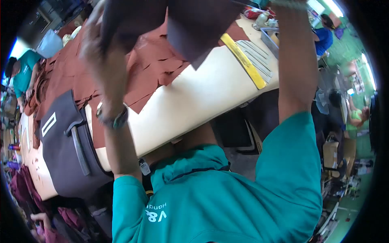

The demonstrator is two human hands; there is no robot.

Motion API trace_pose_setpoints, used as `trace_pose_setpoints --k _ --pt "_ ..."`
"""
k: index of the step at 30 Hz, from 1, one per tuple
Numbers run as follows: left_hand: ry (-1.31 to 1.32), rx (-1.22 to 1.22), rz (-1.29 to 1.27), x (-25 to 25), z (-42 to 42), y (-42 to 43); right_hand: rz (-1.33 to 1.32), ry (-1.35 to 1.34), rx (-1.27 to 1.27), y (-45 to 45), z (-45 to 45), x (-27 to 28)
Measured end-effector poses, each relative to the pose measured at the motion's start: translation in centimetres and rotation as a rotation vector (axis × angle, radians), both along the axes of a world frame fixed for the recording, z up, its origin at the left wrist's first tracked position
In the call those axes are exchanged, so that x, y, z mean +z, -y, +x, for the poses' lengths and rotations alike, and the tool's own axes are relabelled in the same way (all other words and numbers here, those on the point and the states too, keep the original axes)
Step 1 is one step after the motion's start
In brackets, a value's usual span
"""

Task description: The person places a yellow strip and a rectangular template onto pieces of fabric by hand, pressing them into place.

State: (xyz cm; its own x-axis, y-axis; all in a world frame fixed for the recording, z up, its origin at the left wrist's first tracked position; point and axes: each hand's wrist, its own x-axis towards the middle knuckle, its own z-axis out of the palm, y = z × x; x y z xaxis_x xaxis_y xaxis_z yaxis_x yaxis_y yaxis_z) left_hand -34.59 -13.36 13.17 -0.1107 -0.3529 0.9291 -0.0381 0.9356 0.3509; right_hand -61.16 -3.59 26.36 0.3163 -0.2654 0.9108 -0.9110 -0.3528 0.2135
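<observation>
My left hand [92, 42], blurred, is at the upper left with its fingers closed on the edge of a dark brown sheet [198, 28]. The sheet hangs raised over the table and runs out of the top of the view. My right forearm [298, 60] reaches up at the right; its hand is beyond the top edge. Beneath the sheet, overlapping reddish-brown pieces [146, 69] cover part of the cream tabletop [182, 105]. A hammer [79, 148] rests on a dark panel [60, 162] at the left.
A yellow-edged ruler [245, 62] lies near the table's right end, beside a grey tray [269, 38] and a small bottle [261, 20]. A co-worker in teal [26, 73] is at the far left; a person in blue [323, 40] is at the upper right.
</observation>
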Motion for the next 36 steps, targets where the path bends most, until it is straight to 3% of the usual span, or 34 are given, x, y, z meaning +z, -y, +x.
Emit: trace_pose_setpoints --k 2,6,10,11,14,16,20,21,22,23,24,26,28,32,36 --pt "0.003 0.08 0.011 -0.1 5.1 -2.1 0.365 1.171 0.763 -2.2 1.8 -1.9" --pt "0.655 0.128 0.034 -3.2 11.9 -9.0 0.982 1.115 0.121 -6.5 3.4 -12.7" --pt "1.1 -0.275 0.543 -6.6 14.8 -11.8 1.139 1.352 0.21 -10.7 7.0 -23.0" --pt "1.017 -0.358 0.639 -6.9 14.8 -12.0 1.183 1.396 0.159 -12.3 7.1 -25.4" --pt "0.899 -0.332 0.419 -6.3 12.9 -11.4 1.196 1.687 0.178 -16.4 9.1 -28.6" --pt "0.841 -0.208 0.416 -9.0 10.2 -11.0 1.175 1.67 0.1 -18.7 9.7 -30.7" --pt "1.106 0.201 0.293 -15.5 5.4 -10.7 1.12 1.529 -0.102 -21.7 10.4 -33.7" --pt "1.202 0.135 0.461 -15.8 5.3 -11.2 1.347 1.211 -0.548 -21.9 10.5 -32.1" --pt "1.294 0.066 0.629 -15.9 5.4 -11.7 1.217 1.003 -0.704 -22.1 10.4 -32.2" --pt "1.105 0.142 0.357 -18.0 5.6 -12.3 1.082 0.79 -0.843 -22.5 10.4 -32.3" --pt "1.174 0.064 0.463 -17.3 5.7 -13.0 0.941 0.569 -0.962 -22.6 10.3 -32.2" --pt "1.072 0.064 0.352 -18.5 5.9 -14.3 0.665 0.658 -0.755 -20.2 10.1 -29.6" --pt "1.0 0.037 0.317 -17.9 6.2 -15.5 0.567 0.751 -0.556 -16.8 11.7 -26.1" --pt "0.886 0.044 0.338 -17.6 6.6 -17.0 0.909 0.522 -0.099 -9.8 12.5 -25.3" --pt "0.817 0.071 0.332 -17.1 7.4 -17.1 1.054 0.38 -0.307 -6.2 12.8 -29.6"
